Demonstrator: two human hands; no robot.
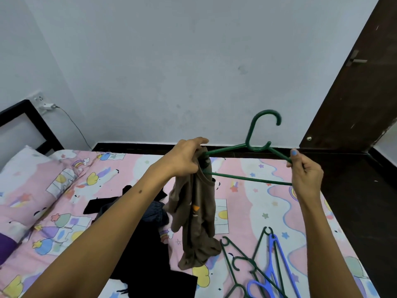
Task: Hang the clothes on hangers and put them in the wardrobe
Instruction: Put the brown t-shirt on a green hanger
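Note:
A green plastic hanger point(255, 147) is held up over the bed, hook pointing up. My right hand point(306, 175) grips its right end. My left hand point(185, 158) grips the neck of a brown shirt point(197, 214) at the hanger's left end, which is tucked into the neck opening. The shirt hangs down bunched, its hem touching the bed. Dark clothes point(137, 237) lie in a heap on the bed below my left arm.
The bed point(253, 207) has a pink cartoon-print sheet. Several spare green and blue hangers point(264, 267) lie at its right front. A pillow point(28, 179) lies at left, a dark wooden door point(352, 87) stands at right, and a charger cable hangs from a wall socket point(39, 98).

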